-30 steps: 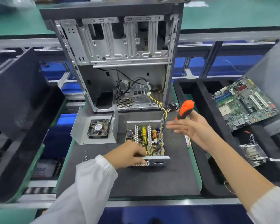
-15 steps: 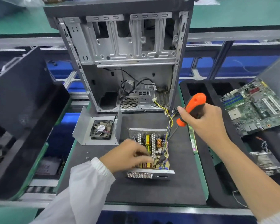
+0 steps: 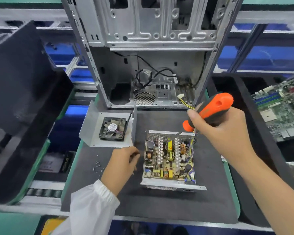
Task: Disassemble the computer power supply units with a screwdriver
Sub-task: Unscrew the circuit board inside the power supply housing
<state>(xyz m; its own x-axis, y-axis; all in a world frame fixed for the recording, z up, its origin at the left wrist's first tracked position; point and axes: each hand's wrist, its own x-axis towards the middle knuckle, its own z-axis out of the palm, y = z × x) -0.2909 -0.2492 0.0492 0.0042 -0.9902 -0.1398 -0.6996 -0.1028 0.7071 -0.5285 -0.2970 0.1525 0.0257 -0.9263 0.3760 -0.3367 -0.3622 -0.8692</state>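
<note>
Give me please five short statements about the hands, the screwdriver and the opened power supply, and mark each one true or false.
1. The right hand grips the orange screwdriver. True.
2. The power supply has its cover on. False: the circuit board is exposed.
3. The fan sits in the metal cover to the left of the power supply. True.
4. The left hand reaches into the computer case. False: it is at the power supply's left side.
5. Loose screws lie on the mat. True.
</note>
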